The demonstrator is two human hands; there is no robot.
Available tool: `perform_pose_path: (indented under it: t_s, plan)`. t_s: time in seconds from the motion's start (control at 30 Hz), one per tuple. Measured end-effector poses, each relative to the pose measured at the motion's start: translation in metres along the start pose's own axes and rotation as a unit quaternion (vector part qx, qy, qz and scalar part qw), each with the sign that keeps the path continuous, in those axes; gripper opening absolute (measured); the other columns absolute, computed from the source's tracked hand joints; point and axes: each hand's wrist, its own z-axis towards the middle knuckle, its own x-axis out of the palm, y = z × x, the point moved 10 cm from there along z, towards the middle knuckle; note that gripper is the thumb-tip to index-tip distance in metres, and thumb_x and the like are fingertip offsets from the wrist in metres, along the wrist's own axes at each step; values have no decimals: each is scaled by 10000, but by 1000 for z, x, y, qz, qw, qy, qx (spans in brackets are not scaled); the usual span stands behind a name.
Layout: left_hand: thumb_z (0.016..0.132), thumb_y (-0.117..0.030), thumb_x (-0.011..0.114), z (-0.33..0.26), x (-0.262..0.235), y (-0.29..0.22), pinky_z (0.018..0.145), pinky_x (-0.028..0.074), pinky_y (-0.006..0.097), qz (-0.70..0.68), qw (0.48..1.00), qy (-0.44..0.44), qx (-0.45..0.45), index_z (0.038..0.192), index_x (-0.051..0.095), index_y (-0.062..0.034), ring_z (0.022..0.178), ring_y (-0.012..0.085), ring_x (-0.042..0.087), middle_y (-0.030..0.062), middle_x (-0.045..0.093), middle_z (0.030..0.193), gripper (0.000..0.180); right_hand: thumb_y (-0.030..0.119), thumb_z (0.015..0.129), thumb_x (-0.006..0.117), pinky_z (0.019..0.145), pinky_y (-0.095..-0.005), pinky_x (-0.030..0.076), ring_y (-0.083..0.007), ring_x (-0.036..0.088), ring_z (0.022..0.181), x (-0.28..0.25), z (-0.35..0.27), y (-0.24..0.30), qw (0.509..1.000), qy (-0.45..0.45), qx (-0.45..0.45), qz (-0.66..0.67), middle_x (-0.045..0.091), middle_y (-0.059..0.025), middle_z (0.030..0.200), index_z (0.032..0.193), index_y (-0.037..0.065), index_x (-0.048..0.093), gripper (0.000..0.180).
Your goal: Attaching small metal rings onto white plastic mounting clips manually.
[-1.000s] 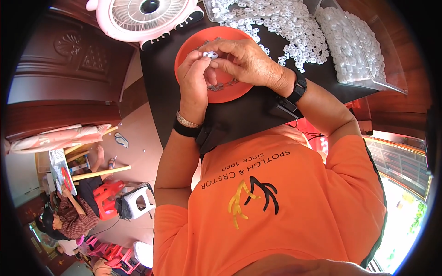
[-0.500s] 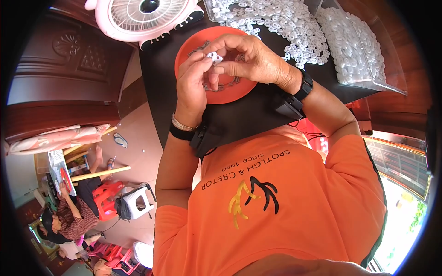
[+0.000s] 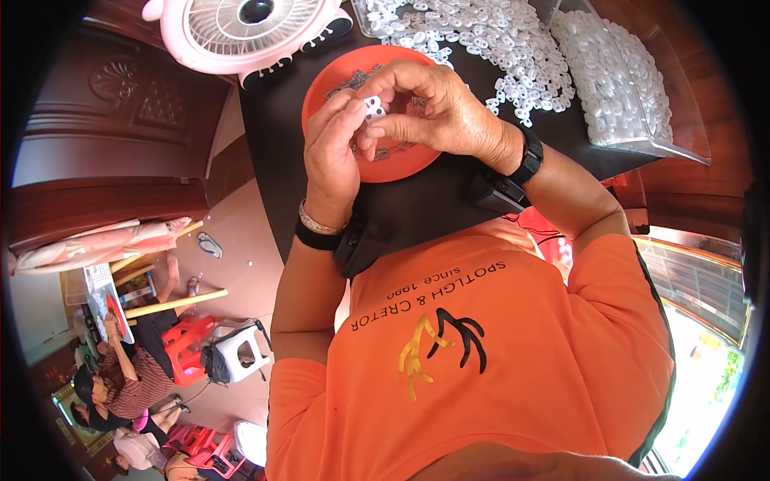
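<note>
Over an orange-red round tray (image 3: pixel 319 88), both hands meet around a small white plastic piece with dark round holes (image 3: pixel 374 107). My left hand (image 3: pixel 333 144) pinches it between thumb and fingers. My right hand (image 3: pixel 449 108) curls in from the other side, its thumb and index finger at the piece's edge. Whether a smaller part sits between those right fingertips is hidden. Small grey metal pieces (image 3: pixel 353 80) lie in the tray, partly covered by my hands.
A pink fan (image 3: pixel 257 40) stands at the far left of the black table (image 3: pixel 281 160). Loose white plastic pieces (image 3: pixel 513 48) spread across the back, beside a clear bin (image 3: pixel 618 88) heaped with more. People sit near red and white stools (image 3: pixel 237 353) at left.
The white piece has turned between my fingers and shows its holes at another angle. My right thumb and fingers have shifted slightly around it.
</note>
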Motion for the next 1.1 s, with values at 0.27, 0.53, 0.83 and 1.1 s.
perform_pose_path:
  t_s: [0.27,0.53,0.83,1.1]
  plan:
    - [930,-176,428,0,2,-3,483,357,219,-2,1000,-8,-10,936,572,55,548,88,443,54,535,739,272,37,817,695,650,-245,565,-151,681,771,2,-1,6,998,-13,-12,-68,653,-61,860,1035,23,573,250]
    - [916,-178,411,-2,3,3,477,339,228,-106,994,-25,-25,870,587,51,512,98,427,52,508,678,293,21,861,633,659,-263,573,-190,691,775,8,-3,4,995,1,-14,102,653,-96,852,1038,-9,537,204]
    - [914,-184,418,-8,10,0,466,304,220,-88,996,-15,-24,829,560,30,504,77,379,25,470,649,270,43,846,658,634,-240,550,-184,698,750,4,-6,20,998,-17,-62,-20,664,-82,825,1020,2,548,210]
    - [937,-19,415,-16,3,-9,433,358,235,-49,992,5,117,923,518,97,603,114,476,108,542,838,156,23,772,728,621,-254,526,-190,673,740,-3,-3,24,988,-40,-112,-97,654,-82,836,955,9,585,233]
